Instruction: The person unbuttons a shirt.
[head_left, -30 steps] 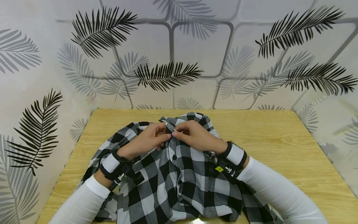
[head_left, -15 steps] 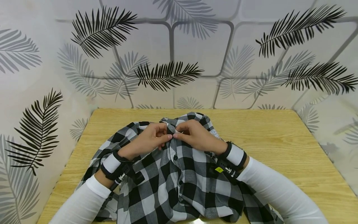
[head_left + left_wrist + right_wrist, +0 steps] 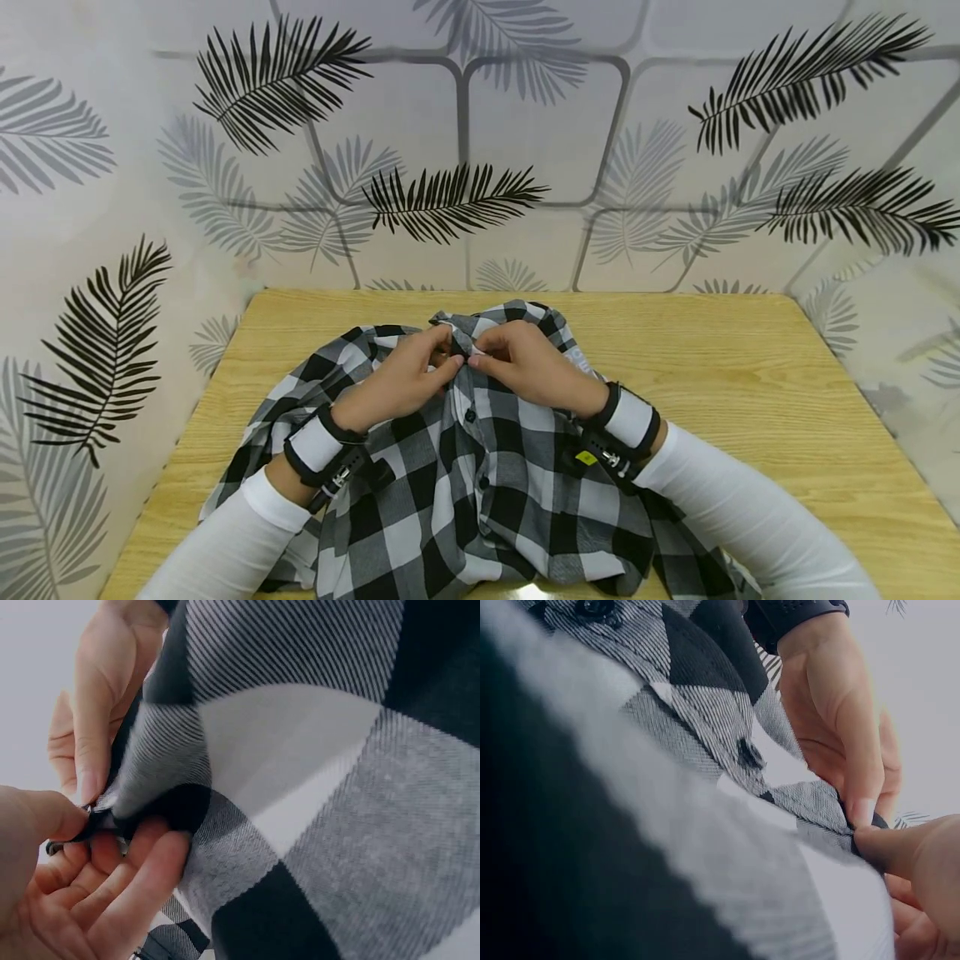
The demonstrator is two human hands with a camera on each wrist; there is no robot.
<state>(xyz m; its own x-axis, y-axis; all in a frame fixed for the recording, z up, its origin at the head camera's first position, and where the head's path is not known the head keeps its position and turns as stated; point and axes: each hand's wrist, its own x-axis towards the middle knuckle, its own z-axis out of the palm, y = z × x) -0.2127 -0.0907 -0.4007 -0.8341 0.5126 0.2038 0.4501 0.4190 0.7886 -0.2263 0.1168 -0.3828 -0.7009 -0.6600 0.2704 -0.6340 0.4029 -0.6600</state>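
- the head view looks from above the near side of the yellow wood-grained table, forward and down, far enough back to take in both white-sleeved arms and the pale leaf-printed wall beyond.
- the left wrist view looks from close behind the bare left hand, at its left edge; the black, white and grey checked cloth shirt fills its right.
- the right wrist view has the bare right hand at its right edge, with blurred cloth very near the lens.
- all three share the meeting fingertips; head and right wrist share small dark round buttons.
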